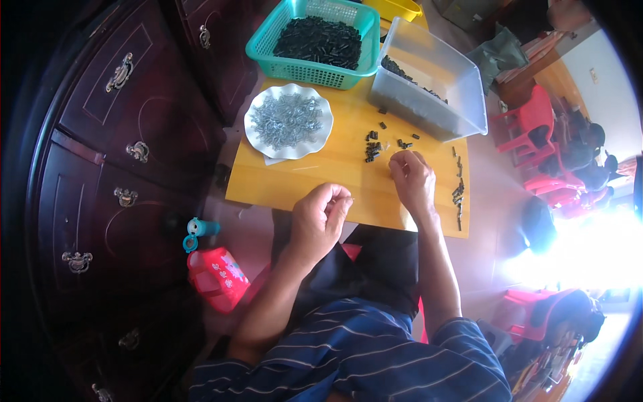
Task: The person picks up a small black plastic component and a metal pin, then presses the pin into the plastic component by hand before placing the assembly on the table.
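My left hand [316, 218] is closed in a pinch over the near edge of the wooden table [268, 181]. A tiny thin bit shows at its fingertips, too small to name. My right hand [414, 184] is above the table with its fingers curled together; what they hold, if anything, is hidden. Just beyond it lie small black cylindrical pieces [372, 149] in a loose cluster. More black pieces [459, 191] form an uneven row along the right edge. A white scalloped plate [252, 139] heaped with small shiny metal pieces [287, 120] stands at the left.
A green basket [318, 78] full of black pieces stands at the back. Beside it, a clear plastic bin [429, 110] holds more. Dark drawers [107, 94] rise on the left. A red bag [221, 278] and a blue bottle [204, 228] are below the table; red chairs [532, 124] stand right.
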{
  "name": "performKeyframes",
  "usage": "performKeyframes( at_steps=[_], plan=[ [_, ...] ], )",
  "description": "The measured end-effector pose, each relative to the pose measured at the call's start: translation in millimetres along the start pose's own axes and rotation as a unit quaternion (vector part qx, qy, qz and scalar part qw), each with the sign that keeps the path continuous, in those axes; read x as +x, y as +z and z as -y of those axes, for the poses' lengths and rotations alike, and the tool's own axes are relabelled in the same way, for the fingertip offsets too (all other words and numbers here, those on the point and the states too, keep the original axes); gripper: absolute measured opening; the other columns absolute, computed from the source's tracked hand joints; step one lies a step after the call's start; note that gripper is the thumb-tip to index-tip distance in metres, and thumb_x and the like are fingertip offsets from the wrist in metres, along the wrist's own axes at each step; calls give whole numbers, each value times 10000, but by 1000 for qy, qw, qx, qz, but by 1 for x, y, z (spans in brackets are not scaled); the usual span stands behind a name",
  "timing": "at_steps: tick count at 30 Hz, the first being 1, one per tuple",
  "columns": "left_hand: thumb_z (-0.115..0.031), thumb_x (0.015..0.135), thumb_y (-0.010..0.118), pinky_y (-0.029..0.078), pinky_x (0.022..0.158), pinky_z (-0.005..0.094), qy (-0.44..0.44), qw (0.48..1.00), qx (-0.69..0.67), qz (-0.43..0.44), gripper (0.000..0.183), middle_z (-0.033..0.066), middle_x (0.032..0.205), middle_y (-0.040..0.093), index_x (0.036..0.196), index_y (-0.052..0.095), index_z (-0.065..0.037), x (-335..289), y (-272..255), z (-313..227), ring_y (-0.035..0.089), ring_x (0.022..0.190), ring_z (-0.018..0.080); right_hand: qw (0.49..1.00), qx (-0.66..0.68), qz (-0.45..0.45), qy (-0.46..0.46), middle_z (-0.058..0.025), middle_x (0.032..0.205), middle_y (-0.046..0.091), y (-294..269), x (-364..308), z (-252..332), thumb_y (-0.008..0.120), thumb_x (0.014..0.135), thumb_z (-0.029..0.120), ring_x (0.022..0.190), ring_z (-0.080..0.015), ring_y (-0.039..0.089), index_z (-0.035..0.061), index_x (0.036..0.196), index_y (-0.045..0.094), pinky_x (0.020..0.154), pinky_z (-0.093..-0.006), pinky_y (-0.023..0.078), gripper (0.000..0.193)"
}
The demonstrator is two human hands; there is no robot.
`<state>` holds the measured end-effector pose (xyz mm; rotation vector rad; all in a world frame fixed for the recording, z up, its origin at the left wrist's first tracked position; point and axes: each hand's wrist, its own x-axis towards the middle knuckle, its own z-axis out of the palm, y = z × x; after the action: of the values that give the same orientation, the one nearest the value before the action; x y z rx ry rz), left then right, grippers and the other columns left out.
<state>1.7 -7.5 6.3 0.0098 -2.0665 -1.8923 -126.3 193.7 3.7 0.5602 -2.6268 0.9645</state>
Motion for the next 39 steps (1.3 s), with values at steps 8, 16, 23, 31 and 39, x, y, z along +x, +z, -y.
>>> performKeyframes(
  at_steps=[8, 16, 23, 31, 39],
  plan=[
    [-42, 952, 691, 537, 644, 282, 40, 998, 45, -14, 66, 81, 797, 698, 940, 654, 11, 1, 2, 3, 679, 670, 152, 995, -95, 3, 23, -120, 940, 705, 13, 17, -28, 687, 907, 157, 787, -346, 702, 76, 939, 699, 720, -444, 553, 88],
    [-41, 953, 691, 546, 644, 287, 39, 998, 53, -11, 67, 83, 796, 702, 933, 653, 11, 1, 1, 3, 691, 676, 160, 995, -91, 4, 37, -107, 989, 716, 13, 21, -21, 690, 900, 117, 820, -322, 718, 91, 998, 719, 740, -426, 567, 106],
    [-37, 946, 695, 550, 641, 292, 46, 997, 66, -16, 64, 85, 796, 703, 932, 656, 12, 1, 0, 4, 696, 676, 169, 999, -34, 29, -31, -93, 937, 688, 31, 9, 5, 711, 890, 118, 784, -319, 705, 125, 967, 736, 701, -420, 566, 81],
    [-39, 945, 698, 552, 646, 294, 46, 996, 69, -15, 65, 88, 801, 706, 932, 657, 10, 2, 1, 3, 697, 680, 171, 994, -88, 53, -39, -81, 963, 674, 36, 1, 4, 718, 893, 153, 821, -326, 701, 128, 952, 726, 715, -438, 566, 64],
    [-34, 949, 692, 545, 653, 289, 45, 996, 72, -17, 58, 84, 803, 704, 943, 659, 13, -1, 0, 3, 691, 684, 161, 997, -53, 23, -51, -117, 951, 662, 16, -28, 11, 663, 942, 96, 776, -309, 684, 53, 1035, 610, 716, -415, 560, 116]
  ],
)
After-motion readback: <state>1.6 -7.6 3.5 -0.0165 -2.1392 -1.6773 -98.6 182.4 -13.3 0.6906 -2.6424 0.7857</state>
